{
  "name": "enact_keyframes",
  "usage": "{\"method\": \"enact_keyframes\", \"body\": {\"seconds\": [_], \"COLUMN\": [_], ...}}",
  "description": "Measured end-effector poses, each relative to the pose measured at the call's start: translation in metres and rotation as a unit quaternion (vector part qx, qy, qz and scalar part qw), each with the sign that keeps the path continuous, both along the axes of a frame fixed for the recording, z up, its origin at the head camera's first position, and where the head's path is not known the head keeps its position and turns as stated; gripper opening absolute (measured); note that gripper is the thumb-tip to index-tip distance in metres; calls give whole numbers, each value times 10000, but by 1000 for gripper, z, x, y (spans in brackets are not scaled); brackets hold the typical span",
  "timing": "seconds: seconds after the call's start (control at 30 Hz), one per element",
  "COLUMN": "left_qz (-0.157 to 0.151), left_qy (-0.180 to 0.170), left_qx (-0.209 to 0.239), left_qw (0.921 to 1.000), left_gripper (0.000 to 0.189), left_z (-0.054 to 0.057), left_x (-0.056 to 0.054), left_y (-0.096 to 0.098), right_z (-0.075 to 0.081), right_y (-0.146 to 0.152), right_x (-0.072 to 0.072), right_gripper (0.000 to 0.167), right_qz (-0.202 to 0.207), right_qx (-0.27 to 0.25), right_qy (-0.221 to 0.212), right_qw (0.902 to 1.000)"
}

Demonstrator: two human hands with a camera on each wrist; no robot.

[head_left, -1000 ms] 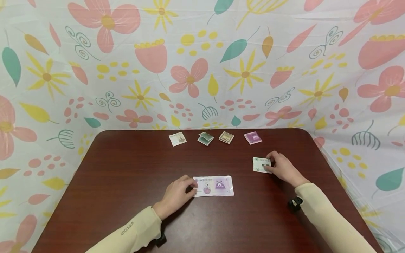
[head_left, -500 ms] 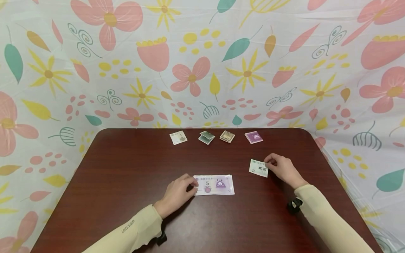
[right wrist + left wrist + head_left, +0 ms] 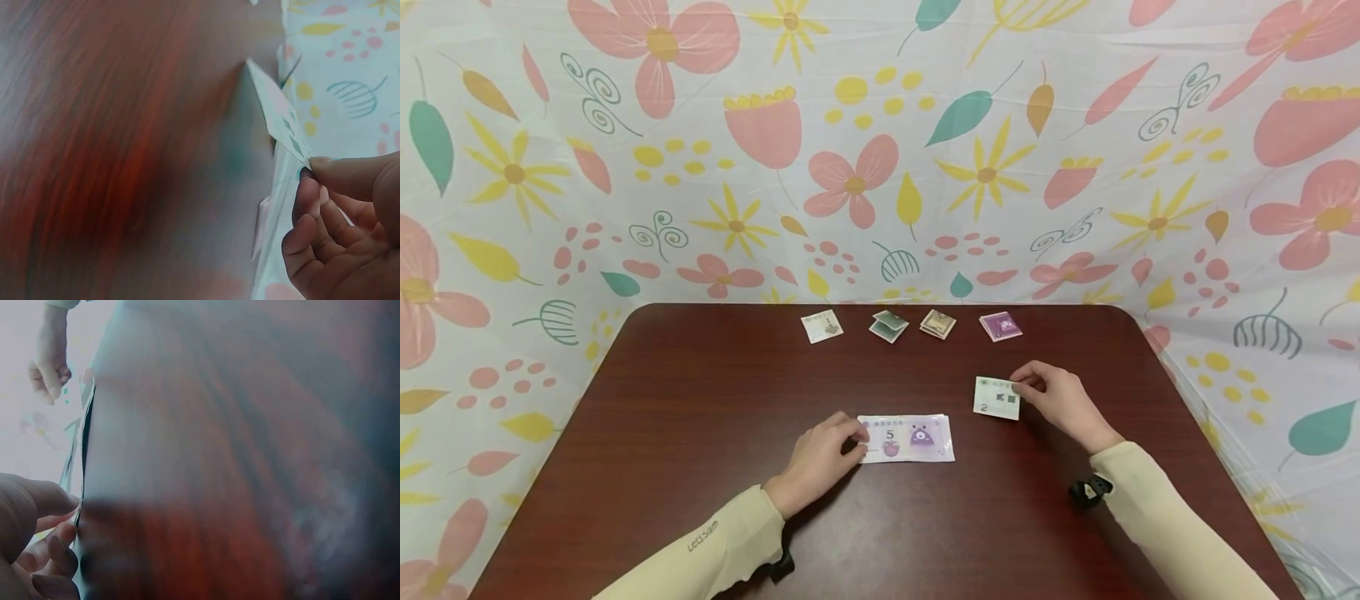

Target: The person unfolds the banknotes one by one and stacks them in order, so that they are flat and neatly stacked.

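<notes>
Purple-and-white play banknotes (image 3: 917,439) marked 5 lie in a small stack at the middle of the table. My left hand (image 3: 822,460) pinches their left end between thumb and fingers; the left wrist view shows the stack edge-on in the fingertips. Over to the right, my right hand (image 3: 1063,404) pinches a pale green play banknote (image 3: 994,398) marked 2 by its upper right corner. This banknote looks square and folded. The right wrist view shows the banknote (image 3: 275,112) tilted, its corner between thumb and forefinger.
Along the far edge of the dark wooden table (image 3: 700,400) lie a pale banknote (image 3: 822,326) marked 1, a folded green banknote (image 3: 889,326), a folded tan banknote (image 3: 937,324) and a folded purple banknote (image 3: 1001,326). A flower-patterned cloth (image 3: 850,250) hangs behind.
My right hand has moved left with the green banknote, whose grip has shifted to the upper right corner. The left hand and purple banknotes stay in place.
</notes>
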State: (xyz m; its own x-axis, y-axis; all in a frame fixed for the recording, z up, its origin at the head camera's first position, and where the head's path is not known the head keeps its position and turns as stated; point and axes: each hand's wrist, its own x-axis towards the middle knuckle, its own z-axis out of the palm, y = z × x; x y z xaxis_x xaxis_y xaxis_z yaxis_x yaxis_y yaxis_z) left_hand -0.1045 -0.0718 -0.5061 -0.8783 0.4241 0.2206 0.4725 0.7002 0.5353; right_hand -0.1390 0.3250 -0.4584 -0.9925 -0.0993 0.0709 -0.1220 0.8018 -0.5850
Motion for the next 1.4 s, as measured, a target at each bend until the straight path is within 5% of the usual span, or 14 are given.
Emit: {"method": "enact_keyframes", "body": {"seconds": [0.47, 1.4], "left_qz": [34, 102], "left_qy": [-74, 118], "left_qx": [8, 99], "left_qw": [10000, 9998], "left_gripper": [9, 5], "left_z": [2, 3], "left_x": [1, 0], "left_y": [0, 10], "right_z": [14, 13], "right_y": [-29, -76], "right_x": [6, 16], "right_gripper": [6, 12], "right_qz": [247, 799], "right_qx": [-286, -816], "right_qy": [443, 237], "right_qw": [9983, 9932]}}
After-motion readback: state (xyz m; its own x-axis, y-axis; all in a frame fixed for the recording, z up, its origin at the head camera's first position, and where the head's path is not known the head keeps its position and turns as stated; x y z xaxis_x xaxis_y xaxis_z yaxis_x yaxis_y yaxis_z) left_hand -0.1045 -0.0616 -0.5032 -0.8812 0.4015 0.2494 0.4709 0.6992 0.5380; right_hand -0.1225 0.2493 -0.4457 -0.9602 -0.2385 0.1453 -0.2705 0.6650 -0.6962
